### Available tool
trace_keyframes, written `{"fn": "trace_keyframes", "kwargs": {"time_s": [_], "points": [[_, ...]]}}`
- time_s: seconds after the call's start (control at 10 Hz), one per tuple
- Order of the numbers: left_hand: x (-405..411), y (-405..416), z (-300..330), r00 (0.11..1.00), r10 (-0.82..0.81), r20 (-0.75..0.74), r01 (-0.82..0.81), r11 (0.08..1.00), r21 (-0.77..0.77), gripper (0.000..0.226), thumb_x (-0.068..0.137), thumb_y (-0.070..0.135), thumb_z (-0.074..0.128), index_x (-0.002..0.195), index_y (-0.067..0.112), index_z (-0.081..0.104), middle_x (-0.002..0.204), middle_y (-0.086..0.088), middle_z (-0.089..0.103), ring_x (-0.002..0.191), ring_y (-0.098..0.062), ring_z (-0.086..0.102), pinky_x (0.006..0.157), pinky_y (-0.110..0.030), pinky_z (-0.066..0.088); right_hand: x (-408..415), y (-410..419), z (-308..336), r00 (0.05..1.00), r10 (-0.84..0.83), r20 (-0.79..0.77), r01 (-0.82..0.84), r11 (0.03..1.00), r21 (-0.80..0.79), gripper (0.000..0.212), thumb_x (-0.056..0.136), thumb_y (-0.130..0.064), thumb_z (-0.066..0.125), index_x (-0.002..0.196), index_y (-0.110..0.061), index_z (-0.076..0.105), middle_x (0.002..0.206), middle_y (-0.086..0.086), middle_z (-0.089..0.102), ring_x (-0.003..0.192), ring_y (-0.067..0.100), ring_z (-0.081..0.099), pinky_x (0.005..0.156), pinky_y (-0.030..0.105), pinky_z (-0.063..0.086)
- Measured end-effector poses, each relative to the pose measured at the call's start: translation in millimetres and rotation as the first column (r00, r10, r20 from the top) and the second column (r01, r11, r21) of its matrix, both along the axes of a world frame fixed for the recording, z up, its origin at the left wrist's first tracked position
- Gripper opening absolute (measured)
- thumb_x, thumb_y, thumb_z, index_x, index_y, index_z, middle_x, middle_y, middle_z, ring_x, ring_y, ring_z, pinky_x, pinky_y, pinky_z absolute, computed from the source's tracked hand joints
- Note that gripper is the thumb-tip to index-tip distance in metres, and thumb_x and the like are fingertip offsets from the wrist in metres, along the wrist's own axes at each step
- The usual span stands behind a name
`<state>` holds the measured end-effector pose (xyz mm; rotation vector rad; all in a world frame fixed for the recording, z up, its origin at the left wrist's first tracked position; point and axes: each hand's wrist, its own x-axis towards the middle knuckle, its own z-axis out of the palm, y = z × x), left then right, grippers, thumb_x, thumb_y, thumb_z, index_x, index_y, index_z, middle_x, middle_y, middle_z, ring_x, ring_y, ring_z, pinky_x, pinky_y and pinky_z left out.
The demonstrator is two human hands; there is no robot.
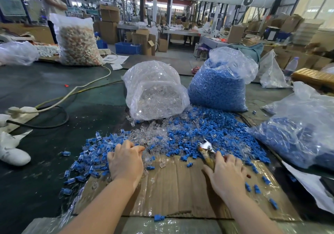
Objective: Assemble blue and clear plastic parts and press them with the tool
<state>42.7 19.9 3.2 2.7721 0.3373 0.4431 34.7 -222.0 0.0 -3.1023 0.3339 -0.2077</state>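
I see both hands down on the flattened cardboard sheet (173,185) that covers the near part of the table. My left hand (125,161) lies palm down at the sheet's far left edge, its fingers curled into the loose clear parts (150,134); whether it pinches one I cannot tell. My right hand (226,172) sits near the sheet's far right, wrapped around the yellowish handle of the pressing tool (206,149), whose metal head points away from me over the sheet's far edge. Blue parts (207,134) are heaped just beyond that edge, and joined blue-and-clear pieces (90,154) spread off the sheet's left side. Beyond the sheet stand a bag of clear parts (155,91) and, to its right, a bag of blue parts (218,87).
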Motion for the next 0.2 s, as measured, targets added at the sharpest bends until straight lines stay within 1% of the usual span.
{"fn": "trace_keyframes", "kwargs": {"time_s": [0.1,0.2], "points": [[-1.6,0.1,0.6,1.000,-0.001,-0.012,0.001,1.000,-0.004,0.032,0.095,0.040,0.042,0.125,0.040,0.053,0.107,0.014,0.046,0.099,-0.008,0.035,0.087,-0.029,0.026,-4.5,-0.9,3.4,1.000,0.003,-0.031,-0.004,1.000,-0.005,0.066,0.092,-0.062,0.028,0.146,-0.025,0.021,0.145,0.006,0.033,0.134,0.027,0.027,0.109,0.042,0.024],[-12.0,2.0,-0.3,0.998,-0.003,0.064,0.005,0.999,-0.036,0.034,0.093,0.040,0.045,0.126,0.038,0.053,0.116,0.013,0.049,0.107,-0.010,0.038,0.091,-0.031,0.027,-9.7,-2.4,5.2,1.000,0.016,0.007,-0.016,1.000,-0.010,0.060,0.094,-0.057,0.027,0.146,-0.027,0.021,0.148,0.003,0.029,0.136,0.024,0.024,0.112,0.040,0.020]]}}
